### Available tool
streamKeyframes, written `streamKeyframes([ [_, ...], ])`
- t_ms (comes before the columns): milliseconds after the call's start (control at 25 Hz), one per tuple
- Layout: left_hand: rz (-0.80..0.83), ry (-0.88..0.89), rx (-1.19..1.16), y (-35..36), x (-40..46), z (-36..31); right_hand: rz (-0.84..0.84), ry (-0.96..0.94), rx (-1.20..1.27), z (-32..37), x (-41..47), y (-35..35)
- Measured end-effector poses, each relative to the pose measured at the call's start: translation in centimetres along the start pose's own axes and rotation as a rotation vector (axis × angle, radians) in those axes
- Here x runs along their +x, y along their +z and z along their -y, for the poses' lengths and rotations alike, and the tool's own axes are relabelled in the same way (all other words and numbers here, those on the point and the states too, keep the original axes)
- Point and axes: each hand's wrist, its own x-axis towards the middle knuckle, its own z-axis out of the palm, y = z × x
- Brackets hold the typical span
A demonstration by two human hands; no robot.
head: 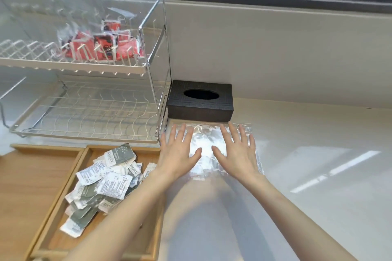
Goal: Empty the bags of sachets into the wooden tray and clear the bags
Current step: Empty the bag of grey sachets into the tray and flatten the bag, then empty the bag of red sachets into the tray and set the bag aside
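Both my hands lie flat, palms down, fingers spread, on an empty clear bag (pixel 206 146) spread on the white counter (pixel 307 176). My left hand (pixel 180 152) presses the bag's left part; my right hand (pixel 237 152) presses its right part. Neither hand grips anything: the fingers are straight and open, resting on the plastic. The bag shows between my thumbs and past my fingertips at the far side, and its near edge sticks out by my wrists.

Just beyond the bag, touching or nearly touching its far edge, sits a dark tissue box (pixel 200 101) against the wall.

To the left of my left hand, near, is the wooden tray (pixel 125 148). In its right compartment lies a heap of grey and white sachets (pixel 104 184); my left forearm crosses over that compartment's right side. The left compartment shows bare wood as far as I can see it.

Far left stands a two-level wire rack (pixel 84 112). On its upper level lies a second clear bag (pixel 99 27) holding red sachets (pixel 101 45), well apart from both hands. The lower level shows only its wire grid.
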Motion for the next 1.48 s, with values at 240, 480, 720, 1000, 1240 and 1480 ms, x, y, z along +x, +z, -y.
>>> streamKeyframes([
  [240, -0.125, 0.083, 0.044, -5.2, -5.4, 1.9, -0.085, -0.059, 0.031, 5.1, -4.3, -3.8],
  [480, -0.245, 0.110, 0.069, -11.8, -8.9, 6.3, -0.178, -0.135, 0.088, 12.2, -6.5, -6.2],
  [720, -0.341, 0.145, -0.097, -18.6, -10.4, 10.9, -0.264, -0.188, 0.203, 20.2, -6.4, -8.6],
  [1000, -0.396, 0.200, -0.366, -25.4, -9.2, 16.0, -0.318, -0.227, 0.354, 26.1, -4.2, -11.0],
  [1240, -0.408, 0.199, -0.391, -30.4, -5.4, 19.5, -0.317, -0.214, 0.486, 29.2, -0.6, -14.3],
  [1480, -0.347, 0.088, -0.358, -32.9, 1.0, 23.2, -0.280, -0.099, 0.517, 29.8, 6.0, -15.9],
])
